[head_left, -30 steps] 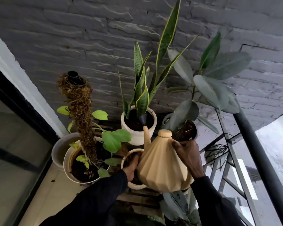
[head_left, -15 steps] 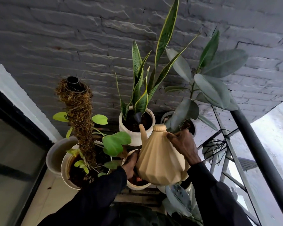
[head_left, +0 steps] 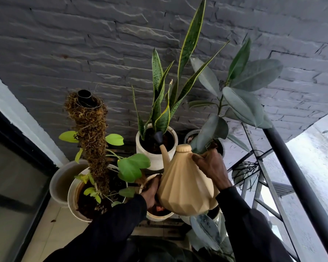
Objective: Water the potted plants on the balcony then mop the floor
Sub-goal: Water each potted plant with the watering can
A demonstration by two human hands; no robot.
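A beige ribbed watering can (head_left: 184,188) is tilted forward, its black spout tip (head_left: 158,138) over the soil of the white pot (head_left: 155,159) that holds the snake plant (head_left: 169,87). My right hand (head_left: 212,167) grips the can's upper right side, apparently at its handle. My left hand (head_left: 151,191) supports the can's lower left side with the fingers hidden behind it. Left of them stands a pot (head_left: 73,199) with a moss pole (head_left: 92,137) and green leaves. A rubber plant (head_left: 239,99) grows in a dark pot (head_left: 187,136) at the right.
A small white pot (head_left: 159,216) sits under the can. An empty grey pot (head_left: 58,184) stands at the far left by the dark door frame (head_left: 17,140). A black railing (head_left: 301,186) and metal frame run along the right. A grey stone wall (head_left: 83,44) is behind.
The watering can's spout has moved up and further over the snake plant's soil, and the view has shifted slightly. Both hands keep their hold.
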